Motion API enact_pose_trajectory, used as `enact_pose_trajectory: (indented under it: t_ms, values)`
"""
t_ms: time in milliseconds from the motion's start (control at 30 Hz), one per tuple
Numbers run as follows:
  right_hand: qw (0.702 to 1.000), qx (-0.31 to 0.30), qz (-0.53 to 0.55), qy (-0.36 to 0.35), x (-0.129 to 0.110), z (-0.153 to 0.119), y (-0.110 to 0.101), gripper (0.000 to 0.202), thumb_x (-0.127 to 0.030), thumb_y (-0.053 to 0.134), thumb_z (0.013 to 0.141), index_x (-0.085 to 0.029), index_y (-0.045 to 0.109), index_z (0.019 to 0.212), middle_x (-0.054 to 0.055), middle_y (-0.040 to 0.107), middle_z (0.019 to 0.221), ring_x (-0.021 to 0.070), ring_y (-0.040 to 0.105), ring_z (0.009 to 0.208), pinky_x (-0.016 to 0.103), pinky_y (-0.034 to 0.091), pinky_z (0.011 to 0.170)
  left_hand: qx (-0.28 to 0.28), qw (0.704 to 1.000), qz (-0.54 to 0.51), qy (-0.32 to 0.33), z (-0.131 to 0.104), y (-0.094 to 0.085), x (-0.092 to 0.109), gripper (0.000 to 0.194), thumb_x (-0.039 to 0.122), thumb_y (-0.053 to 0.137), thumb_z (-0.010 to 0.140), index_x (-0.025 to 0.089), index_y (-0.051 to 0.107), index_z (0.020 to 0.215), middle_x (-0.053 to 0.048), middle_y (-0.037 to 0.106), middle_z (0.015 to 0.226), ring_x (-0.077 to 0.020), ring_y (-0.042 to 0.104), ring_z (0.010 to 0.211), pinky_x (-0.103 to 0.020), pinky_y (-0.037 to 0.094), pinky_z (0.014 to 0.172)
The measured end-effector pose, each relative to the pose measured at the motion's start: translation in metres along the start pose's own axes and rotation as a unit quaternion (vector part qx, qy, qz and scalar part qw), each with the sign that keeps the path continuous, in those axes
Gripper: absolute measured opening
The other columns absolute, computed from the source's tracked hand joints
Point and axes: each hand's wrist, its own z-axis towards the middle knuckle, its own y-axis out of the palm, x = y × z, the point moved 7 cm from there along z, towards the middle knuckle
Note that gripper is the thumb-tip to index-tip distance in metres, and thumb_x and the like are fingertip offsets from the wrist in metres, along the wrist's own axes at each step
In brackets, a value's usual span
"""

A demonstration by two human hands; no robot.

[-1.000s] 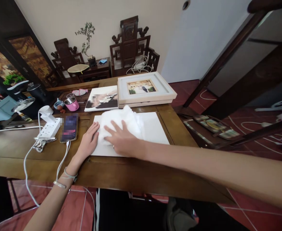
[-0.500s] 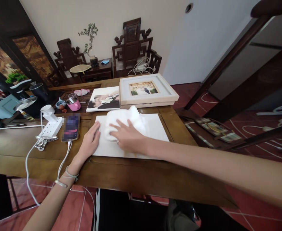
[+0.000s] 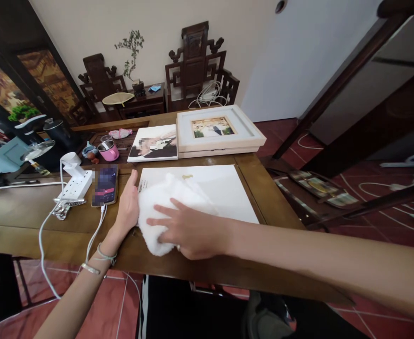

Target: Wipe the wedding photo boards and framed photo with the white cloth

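Observation:
A white fluffy cloth lies under my right hand, whose fingers are spread and pressed down on it. The cloth covers the lower left of a flat white panel and hangs over its near edge. On the panel's bare part I see a small gold mark and some dark print at the upper left corner. My left hand stands on edge along the panel's left side, its fingers straight and holding nothing.
Behind the panel are a photo print and a pale wooden picture frame. To the left lie a phone with a cable, a power strip and a pink cup. The wooden table's right edge is nearby.
My right hand has slid the cloth toward me and left, from the panel's middle to its near left edge. The gold mark and print now show. My left hand has turned more upright.

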Motion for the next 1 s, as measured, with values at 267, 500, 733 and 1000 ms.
enact_pose_trajectory:
  t_ms: [267,500,733,1000]
  values:
    - [0.974,-0.036,0.021,0.223,0.074,-0.017,-0.017,0.037,-0.007,0.044,0.075,-0.017,0.064,0.105,0.019,0.062,0.116,0.0305,0.062,0.099,0.046,0.044,0.085,-0.085,0.991,0.104,-0.009,0.001,0.014,0.005,0.052,0.039,0.033,0.096,0.009,0.048,0.135,-0.015,0.051,0.140,-0.0230,0.048,0.130,-0.040,0.033,0.112]
    - [0.964,0.050,0.023,0.261,0.102,0.036,-0.028,0.041,-0.010,0.039,0.080,-0.017,0.058,0.116,0.019,0.063,0.113,0.0322,0.060,0.102,0.041,0.044,0.079,-0.066,0.991,0.117,0.003,0.002,0.010,0.005,0.043,0.036,0.035,0.096,0.014,0.057,0.126,-0.012,0.048,0.144,-0.0244,0.037,0.138,-0.043,0.028,0.114]
    - [0.961,0.030,0.024,0.275,0.114,-0.016,-0.030,0.035,-0.006,0.038,0.077,-0.013,0.061,0.102,0.016,0.068,0.092,0.0278,0.064,0.087,0.035,0.045,0.072,-0.065,0.986,0.151,-0.024,0.000,0.010,-0.006,0.045,0.036,0.040,0.093,0.012,0.053,0.129,-0.017,0.045,0.144,-0.0280,0.035,0.138,-0.048,0.027,0.114]
    - [0.945,0.108,-0.034,0.307,0.091,-0.116,0.011,0.035,-0.004,0.043,0.067,-0.013,0.065,0.093,0.020,0.050,0.137,0.0377,0.032,0.135,0.062,0.033,0.102,-0.059,0.986,0.153,-0.040,0.000,0.009,-0.005,0.047,0.034,0.042,0.092,0.011,0.049,0.132,-0.018,0.052,0.138,-0.0285,0.043,0.133,-0.048,0.031,0.111]
